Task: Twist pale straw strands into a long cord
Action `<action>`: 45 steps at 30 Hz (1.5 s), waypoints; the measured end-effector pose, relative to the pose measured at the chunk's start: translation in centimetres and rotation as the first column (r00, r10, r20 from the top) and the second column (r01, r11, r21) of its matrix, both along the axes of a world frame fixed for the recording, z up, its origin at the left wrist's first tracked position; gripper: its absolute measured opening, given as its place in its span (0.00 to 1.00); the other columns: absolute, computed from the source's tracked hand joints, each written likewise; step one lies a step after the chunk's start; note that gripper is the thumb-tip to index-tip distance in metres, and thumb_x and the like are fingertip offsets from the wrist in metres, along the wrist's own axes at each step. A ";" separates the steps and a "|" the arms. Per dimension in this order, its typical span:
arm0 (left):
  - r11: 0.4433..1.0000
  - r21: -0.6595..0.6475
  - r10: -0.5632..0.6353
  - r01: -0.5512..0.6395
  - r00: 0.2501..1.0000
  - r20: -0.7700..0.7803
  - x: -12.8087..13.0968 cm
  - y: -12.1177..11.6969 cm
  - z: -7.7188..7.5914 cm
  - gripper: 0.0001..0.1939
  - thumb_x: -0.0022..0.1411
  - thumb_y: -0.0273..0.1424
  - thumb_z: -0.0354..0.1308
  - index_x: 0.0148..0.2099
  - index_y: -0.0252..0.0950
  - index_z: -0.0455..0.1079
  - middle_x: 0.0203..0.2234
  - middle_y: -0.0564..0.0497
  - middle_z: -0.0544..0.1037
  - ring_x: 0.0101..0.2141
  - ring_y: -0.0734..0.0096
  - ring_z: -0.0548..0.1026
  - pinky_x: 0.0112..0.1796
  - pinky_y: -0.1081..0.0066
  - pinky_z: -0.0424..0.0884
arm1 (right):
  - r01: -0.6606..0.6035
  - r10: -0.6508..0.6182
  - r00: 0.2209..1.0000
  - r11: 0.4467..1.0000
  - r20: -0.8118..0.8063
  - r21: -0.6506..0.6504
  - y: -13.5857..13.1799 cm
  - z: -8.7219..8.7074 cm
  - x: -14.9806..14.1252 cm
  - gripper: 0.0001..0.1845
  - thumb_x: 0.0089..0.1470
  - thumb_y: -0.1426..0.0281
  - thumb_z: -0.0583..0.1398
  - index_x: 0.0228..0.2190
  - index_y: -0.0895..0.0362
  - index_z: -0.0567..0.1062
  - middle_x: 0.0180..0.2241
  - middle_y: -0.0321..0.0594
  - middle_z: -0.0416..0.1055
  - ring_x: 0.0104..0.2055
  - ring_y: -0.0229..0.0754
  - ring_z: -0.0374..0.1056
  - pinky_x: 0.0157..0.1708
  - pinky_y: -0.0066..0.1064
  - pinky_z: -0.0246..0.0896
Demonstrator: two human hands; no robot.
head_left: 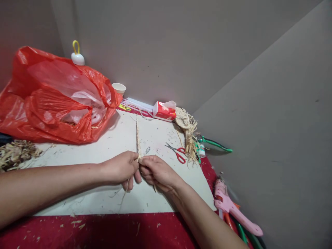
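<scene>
A thin braid of pale straw-like fibre [138, 135] runs away from me over the white board [95, 152]. Its near end is pinched between my left hand [123, 167] and my right hand [157, 169], which meet at the middle of the board. Loose strands hang below the fingers of both hands. Part of the braid's end is hidden behind my fingertips. To the right of my right hand lie red-handled scissors [178, 152], their blades a little apart.
At the left stands a red plastic bag [52, 103], with fibre scraps [15, 154] below it. Along the back are a white cup [119, 88], a tissue pack [165, 111] and a fibre bundle [185, 121]. Green-handled pliers [215, 143] and a pink glue gun [233, 205] lie right.
</scene>
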State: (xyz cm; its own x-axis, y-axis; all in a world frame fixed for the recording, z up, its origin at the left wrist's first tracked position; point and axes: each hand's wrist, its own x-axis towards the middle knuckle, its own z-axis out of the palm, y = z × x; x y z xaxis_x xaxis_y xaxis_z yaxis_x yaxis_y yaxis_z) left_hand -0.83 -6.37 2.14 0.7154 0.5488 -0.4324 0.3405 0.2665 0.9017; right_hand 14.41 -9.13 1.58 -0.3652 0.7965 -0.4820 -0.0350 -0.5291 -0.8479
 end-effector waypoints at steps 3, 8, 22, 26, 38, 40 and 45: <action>0.988 0.151 0.029 -0.017 0.997 -0.076 -0.1 -0.5 -0.4 0.08 0.58 0.29 0.43 0.34 0.33 0.62 0.11 0.55 0.68 0.13 0.75 0.65 0.17 0.77 0.62 | 0.052 -0.056 0.997 0.997 0.060 0.063 -0.2 -0.3 -0.5 0.19 0.50 0.63 0.56 0.14 0.58 0.62 0.08 0.27 0.54 0.10 0.26 0.38 0.10 0.23 0.29; 0.990 0.140 -0.004 0.009 0.999 -0.033 -0.1 -0.5 0.1 0.07 0.55 0.28 0.47 0.36 0.33 0.63 0.17 0.53 0.71 0.17 0.74 0.69 0.19 0.76 0.64 | 0.150 -0.152 0.988 0.987 0.025 0.065 -0.5 -0.4 -0.8 0.16 0.50 0.66 0.57 0.15 0.59 0.64 0.09 0.26 0.53 0.10 0.25 0.39 0.10 0.23 0.30; 0.894 0.444 0.110 -0.069 0.992 -0.068 -0.6 2.0 1.7 0.10 0.56 0.30 0.47 0.29 0.33 0.67 0.23 0.52 0.72 0.24 0.74 0.67 0.27 0.75 0.61 | 0.028 -0.042 0.977 0.997 -0.208 -0.069 0.0 -0.2 1.0 0.13 0.50 0.63 0.61 0.25 0.60 0.68 0.12 0.21 0.42 0.13 0.25 0.32 0.12 0.20 0.27; 0.968 0.250 0.034 -0.010 0.995 -0.093 0.1 1.1 0.5 0.11 0.59 0.31 0.43 0.27 0.35 0.62 0.17 0.56 0.64 0.20 0.76 0.63 0.25 0.76 0.59 | -0.004 -0.016 0.971 0.996 -0.238 -0.085 0.1 -0.2 1.1 0.14 0.50 0.64 0.61 0.23 0.60 0.67 0.12 0.21 0.43 0.13 0.25 0.32 0.12 0.20 0.26; 0.803 0.589 0.015 0.094 0.984 -0.178 0.0 2.0 0.2 0.12 0.59 0.28 0.44 0.27 0.35 0.66 0.21 0.55 0.69 0.25 0.75 0.65 0.29 0.75 0.58 | -0.064 0.063 0.997 0.998 -0.036 -0.005 0.1 0.0 1.8 0.15 0.54 0.58 0.56 0.25 0.57 0.65 0.11 0.22 0.45 0.13 0.28 0.36 0.12 0.22 0.32; 0.862 0.502 -0.014 0.074 0.993 -0.121 0.1 2.2 0.1 0.13 0.59 0.28 0.44 0.28 0.35 0.68 0.22 0.54 0.71 0.25 0.75 0.66 0.30 0.75 0.60 | -0.091 0.089 0.995 0.994 0.036 0.062 0.1 -0.1 1.9 0.16 0.56 0.58 0.54 0.26 0.57 0.65 0.12 0.23 0.46 0.13 0.29 0.38 0.13 0.22 0.33; 0.974 0.226 -0.017 0.014 1.000 0.009 0.3 2.6 -0.6 0.15 0.58 0.31 0.45 0.26 0.32 0.70 0.23 0.52 0.74 0.24 0.76 0.66 0.30 0.76 0.61 | -0.227 0.120 0.924 0.936 0.363 0.269 0.1 0.0 1.9 0.16 0.60 0.62 0.50 0.27 0.58 0.68 0.17 0.28 0.52 0.19 0.31 0.47 0.19 0.23 0.44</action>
